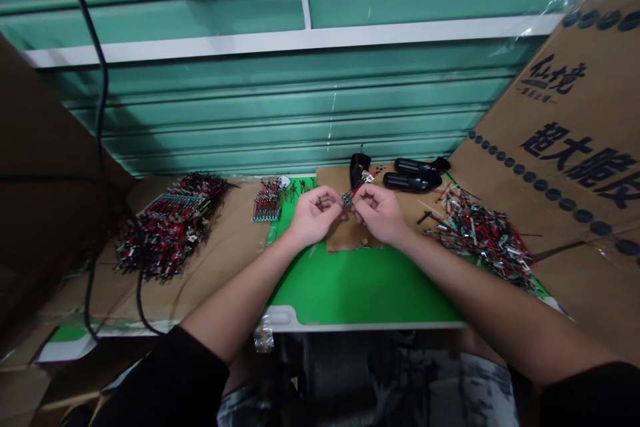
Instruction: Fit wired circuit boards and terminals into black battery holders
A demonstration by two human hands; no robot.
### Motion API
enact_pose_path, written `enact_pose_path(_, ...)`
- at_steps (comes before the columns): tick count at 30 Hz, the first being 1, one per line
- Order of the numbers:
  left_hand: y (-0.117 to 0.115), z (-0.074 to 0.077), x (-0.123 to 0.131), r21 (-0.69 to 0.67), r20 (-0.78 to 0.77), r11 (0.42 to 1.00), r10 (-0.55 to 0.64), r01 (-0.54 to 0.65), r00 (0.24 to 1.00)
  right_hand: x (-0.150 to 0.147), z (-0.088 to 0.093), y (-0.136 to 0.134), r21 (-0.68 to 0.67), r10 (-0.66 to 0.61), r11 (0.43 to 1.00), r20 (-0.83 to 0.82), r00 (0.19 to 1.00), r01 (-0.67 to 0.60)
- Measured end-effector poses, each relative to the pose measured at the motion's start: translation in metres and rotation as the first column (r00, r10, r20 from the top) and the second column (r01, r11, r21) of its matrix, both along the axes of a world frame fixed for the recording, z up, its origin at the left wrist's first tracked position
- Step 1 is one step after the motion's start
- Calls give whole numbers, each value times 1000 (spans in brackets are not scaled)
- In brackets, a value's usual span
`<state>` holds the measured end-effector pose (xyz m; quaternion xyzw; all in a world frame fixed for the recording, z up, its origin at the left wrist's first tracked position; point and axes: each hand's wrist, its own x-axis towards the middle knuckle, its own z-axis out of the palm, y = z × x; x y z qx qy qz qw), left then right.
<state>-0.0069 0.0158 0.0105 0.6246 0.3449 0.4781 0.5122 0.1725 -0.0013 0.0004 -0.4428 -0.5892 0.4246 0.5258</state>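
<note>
My left hand (319,211) and my right hand (376,211) meet over a piece of cardboard (345,237) on the green table top. Pinched between the fingertips of both is a small green circuit board (347,200), with red and black wires rising from it above my right hand. Fingers cover most of the board, so its details are hidden. Left of my left hand lies a panel of wired circuit boards (267,201), with several loose wired pieces (296,189) beside it. Behind my right hand sit black plastic housings (415,177) and another black piece (359,167).
A large heap of wired boards (173,227) covers the cardboard at left. Another tangled pile (487,235) lies at right against a printed cardboard box (570,127). A green ribbed shutter (280,93) stands behind the table. A black cable (103,100) hangs at left.
</note>
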Motion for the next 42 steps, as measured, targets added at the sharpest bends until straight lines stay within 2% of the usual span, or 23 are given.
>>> enact_pose_path(10,-6,-1,3,81,-66,993,87,-82,994,-1,1,-2,-19,6,1000,26,1000,-6)
enact_pose_path(15,0,-2,2,37,49,993,109,-111,993,0,3,-2,-20,8,1000,22,1000,-7)
enact_pose_path(19,8,-2,0,9,133,979,198,-201,971,3,5,-4,7,27,1000,111,993,-28)
enact_pose_path(21,12,-4,-2,-21,142,964,267,-266,953,5,6,-6,26,71,997,174,982,-77)
enact_pose_path(24,18,-6,-5,-81,134,930,368,-359,920,7,9,-9,73,187,974,279,942,-215)
enact_pose_path(29,24,-8,-10,-153,115,892,444,-426,889,9,14,-14,60,389,887,438,810,-459)
enact_pose_path(33,23,-11,-10,-150,-6,884,447,-443,894,13,21,-17,-10,491,825,507,708,-565)
enact_pose_path(36,20,-14,-6,-122,-110,885,437,-449,893,17,28,-19,-27,536,788,523,663,-615)
enact_pose_path(39,17,-14,-3,-178,-149,907,358,-381,922,23,35,-18,-4,563,763,495,662,-646)
enact_pose_path(42,16,-12,-1,-311,-156,910,235,-273,959,27,39,-16,28,557,778,435,708,-628)
